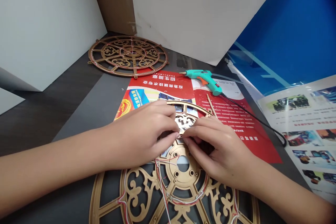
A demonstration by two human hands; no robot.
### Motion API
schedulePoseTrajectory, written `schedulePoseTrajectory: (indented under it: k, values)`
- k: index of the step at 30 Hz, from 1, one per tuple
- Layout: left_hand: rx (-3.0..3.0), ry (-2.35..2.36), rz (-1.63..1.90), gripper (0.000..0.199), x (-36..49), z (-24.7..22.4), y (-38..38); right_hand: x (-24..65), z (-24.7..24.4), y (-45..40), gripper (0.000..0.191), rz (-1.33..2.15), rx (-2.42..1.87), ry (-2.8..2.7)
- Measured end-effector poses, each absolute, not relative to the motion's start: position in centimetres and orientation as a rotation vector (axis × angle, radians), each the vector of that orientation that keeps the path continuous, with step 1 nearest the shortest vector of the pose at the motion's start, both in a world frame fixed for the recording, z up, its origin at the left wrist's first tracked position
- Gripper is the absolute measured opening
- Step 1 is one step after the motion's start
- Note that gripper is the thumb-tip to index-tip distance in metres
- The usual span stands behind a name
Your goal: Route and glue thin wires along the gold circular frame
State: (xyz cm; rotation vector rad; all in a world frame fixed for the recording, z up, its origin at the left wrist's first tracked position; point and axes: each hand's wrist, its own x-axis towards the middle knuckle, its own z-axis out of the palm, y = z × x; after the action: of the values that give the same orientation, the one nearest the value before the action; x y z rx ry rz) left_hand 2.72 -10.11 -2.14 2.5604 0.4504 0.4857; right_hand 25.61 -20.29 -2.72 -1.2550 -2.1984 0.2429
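A gold-coloured round openwork frame [183, 181] lies in front of me, its lower part running out of view. Thin red and white wires [163, 190] follow its ribs and rings, and some loose ends lie near the centre hole. My left hand [154, 131] is closed in a pinch above the frame's inner ring. Opposite it, my right hand [212, 145] pinches too, and the fingertips of both hands almost meet. A bit of thin wire appears between them, though the fingers hide most of it.
Farther back lies a second gold round frame [135, 71] with wires on it. A teal glue gun [203, 77] with a black cord rests on a red printed sheet [236, 120], near a thin wooden stick [211, 104]. White panels [199, 10] stand behind; printed pages [309, 126] lie right.
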Motion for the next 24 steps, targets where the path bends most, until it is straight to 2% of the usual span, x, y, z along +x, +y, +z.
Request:
schedulePoseTrajectory:
  k: [8, 17, 24]
  values:
    - [2.466, 0.472, 0.533, 0.023, 2.66, -2.41, -10.0, 26.05, -2.15, -20.36, 0.018, 0.278, -1.211, -2.131]
    - [2.488, 0.449, 0.635, 0.023, 2.77, -3.05, -10.17, 26.18, -2.28, -20.49, 0.028, 0.158, -1.187, -2.213]
    - [2.505, 0.412, 0.657, 0.024, 2.76, -3.24, -10.03, 26.09, -2.66, -20.53, 0.024, 0.197, -1.202, -2.217]
